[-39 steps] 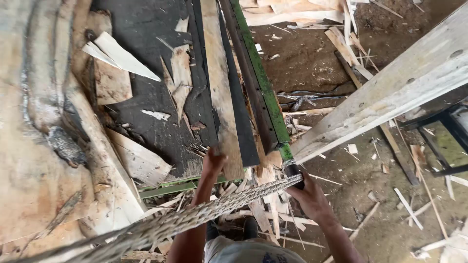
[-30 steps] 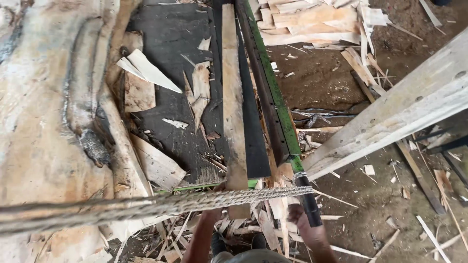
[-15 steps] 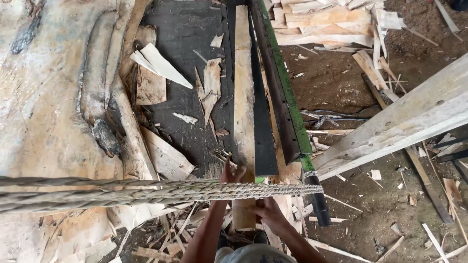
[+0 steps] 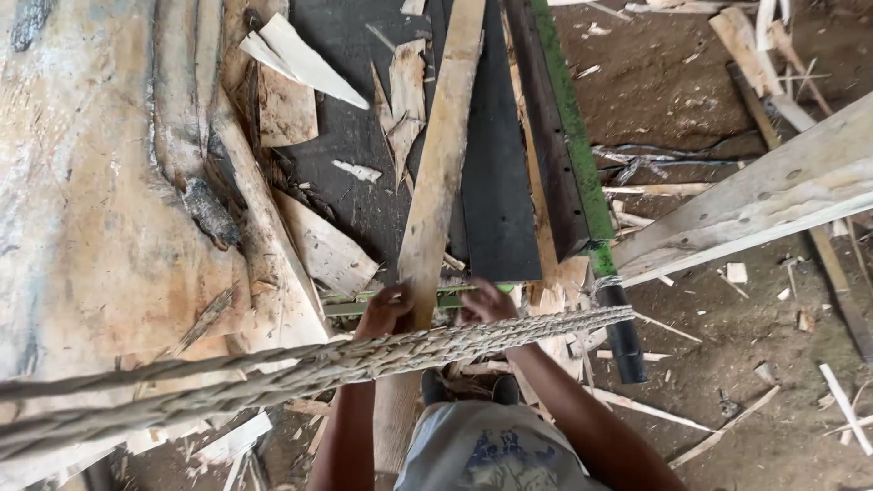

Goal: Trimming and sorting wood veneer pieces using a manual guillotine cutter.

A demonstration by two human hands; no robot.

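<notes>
Plank point(image 4: 436, 173) (long, pale, rough-sawn) lies on dark sheeting, left hand point(image 4: 384, 311) and right hand point(image 4: 485, 303) fingers curled around it.

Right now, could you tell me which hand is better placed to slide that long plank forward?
Probably the left hand: its grip looks wrapped round the plank's edge. The right hand lies beside it, by the dark board. The braided rope partly hides both wrists.

A dark flat bed point(image 4: 346, 182) carries a long pale plank point(image 4: 436, 182), wood offcuts point(image 4: 309, 64) and a black board point(image 4: 496, 191)
</notes>
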